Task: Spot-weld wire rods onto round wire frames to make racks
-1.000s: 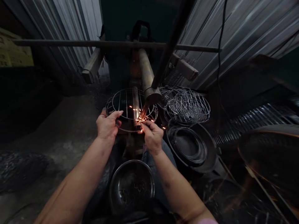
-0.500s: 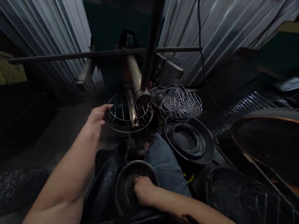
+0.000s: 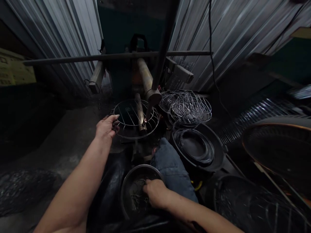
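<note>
Right hand (image 3: pixel 156 193) curled inside steel bowl (image 3: pixel 142 169)

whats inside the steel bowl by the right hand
The steel bowl holds short bent wire pieces, with the right hand reaching in among them. Anything under that hand is covered, and the shadowed bottom of the bowl is too dark to make out.

Right fingertips (image 3: pixel 148 189) hidden in bowl (image 3: pixel 142 167), wire scraps (image 3: pixel 136 197) (too dim)
</note>
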`<control>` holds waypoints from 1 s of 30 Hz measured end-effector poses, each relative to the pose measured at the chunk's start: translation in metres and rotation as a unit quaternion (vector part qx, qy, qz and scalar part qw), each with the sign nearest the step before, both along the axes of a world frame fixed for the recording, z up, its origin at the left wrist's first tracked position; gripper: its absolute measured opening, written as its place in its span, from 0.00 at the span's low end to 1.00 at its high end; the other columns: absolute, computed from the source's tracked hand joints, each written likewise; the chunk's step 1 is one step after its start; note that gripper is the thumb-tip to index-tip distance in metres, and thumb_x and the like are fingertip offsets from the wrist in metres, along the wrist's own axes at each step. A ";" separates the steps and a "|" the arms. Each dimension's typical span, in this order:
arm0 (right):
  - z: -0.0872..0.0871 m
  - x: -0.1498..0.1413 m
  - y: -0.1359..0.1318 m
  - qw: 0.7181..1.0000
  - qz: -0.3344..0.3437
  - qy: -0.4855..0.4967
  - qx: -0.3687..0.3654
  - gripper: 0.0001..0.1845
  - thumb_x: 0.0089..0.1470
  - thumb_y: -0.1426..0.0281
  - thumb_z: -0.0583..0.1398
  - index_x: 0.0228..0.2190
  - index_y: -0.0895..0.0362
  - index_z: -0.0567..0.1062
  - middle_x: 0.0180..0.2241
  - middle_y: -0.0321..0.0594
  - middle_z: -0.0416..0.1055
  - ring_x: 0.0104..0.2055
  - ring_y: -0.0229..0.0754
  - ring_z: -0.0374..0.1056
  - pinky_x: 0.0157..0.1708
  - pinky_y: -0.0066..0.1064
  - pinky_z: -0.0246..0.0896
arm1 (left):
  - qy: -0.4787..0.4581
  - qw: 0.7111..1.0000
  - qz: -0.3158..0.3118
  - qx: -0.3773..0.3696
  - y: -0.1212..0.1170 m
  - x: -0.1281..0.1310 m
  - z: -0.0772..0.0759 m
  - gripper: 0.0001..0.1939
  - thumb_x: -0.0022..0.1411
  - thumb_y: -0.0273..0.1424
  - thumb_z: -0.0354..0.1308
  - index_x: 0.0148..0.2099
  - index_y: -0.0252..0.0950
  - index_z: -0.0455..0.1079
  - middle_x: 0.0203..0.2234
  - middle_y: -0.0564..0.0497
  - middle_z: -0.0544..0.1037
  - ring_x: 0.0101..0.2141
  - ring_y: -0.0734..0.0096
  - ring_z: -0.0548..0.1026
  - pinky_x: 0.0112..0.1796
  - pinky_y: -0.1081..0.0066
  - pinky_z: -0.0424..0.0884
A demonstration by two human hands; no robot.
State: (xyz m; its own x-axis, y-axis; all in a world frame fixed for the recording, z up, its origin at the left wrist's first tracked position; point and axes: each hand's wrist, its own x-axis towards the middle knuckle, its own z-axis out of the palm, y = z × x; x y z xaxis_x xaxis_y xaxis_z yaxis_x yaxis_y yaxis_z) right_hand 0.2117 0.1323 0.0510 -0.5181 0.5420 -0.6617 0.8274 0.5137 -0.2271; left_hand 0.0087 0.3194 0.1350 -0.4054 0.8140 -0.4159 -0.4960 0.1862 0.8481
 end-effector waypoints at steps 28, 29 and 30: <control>0.026 0.101 -0.017 0.791 -0.455 0.404 -0.061 0.09 0.44 0.65 0.64 0.27 0.58 0.77 0.24 0.37 0.73 0.27 0.40 0.70 0.27 0.30 0.64 | -0.048 0.996 0.078 0.018 -0.046 0.018 -0.016 0.16 0.39 0.22 0.64 0.31 0.37 0.62 0.21 0.57 0.69 0.21 0.76 0.68 0.20 0.75 0.63; 0.028 0.109 -0.015 0.753 -0.501 0.420 -0.071 0.12 0.44 0.62 0.64 0.28 0.59 0.77 0.21 0.37 0.72 0.24 0.40 0.69 0.23 0.29 0.62 | -0.047 0.996 0.073 0.014 -0.046 0.018 -0.017 0.16 0.39 0.22 0.64 0.31 0.37 0.62 0.21 0.57 0.69 0.20 0.76 0.68 0.20 0.75 0.63; 0.030 0.118 -0.013 0.723 -0.537 0.428 -0.073 0.14 0.42 0.61 0.65 0.29 0.59 0.76 0.20 0.36 0.71 0.21 0.39 0.68 0.21 0.28 0.61 | -0.045 0.997 0.069 0.010 -0.047 0.019 -0.016 0.16 0.40 0.22 0.64 0.31 0.37 0.62 0.21 0.57 0.69 0.20 0.77 0.68 0.20 0.75 0.63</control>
State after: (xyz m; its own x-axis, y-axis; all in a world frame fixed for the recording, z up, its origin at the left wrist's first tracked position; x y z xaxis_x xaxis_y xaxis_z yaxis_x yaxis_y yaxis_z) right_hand 0.3293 0.1192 0.0810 -0.1035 0.8926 -0.4388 0.2552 -0.4026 -0.8791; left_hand 0.0275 0.2729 0.1186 -0.4763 0.7609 -0.4407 -0.5905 0.0946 0.8015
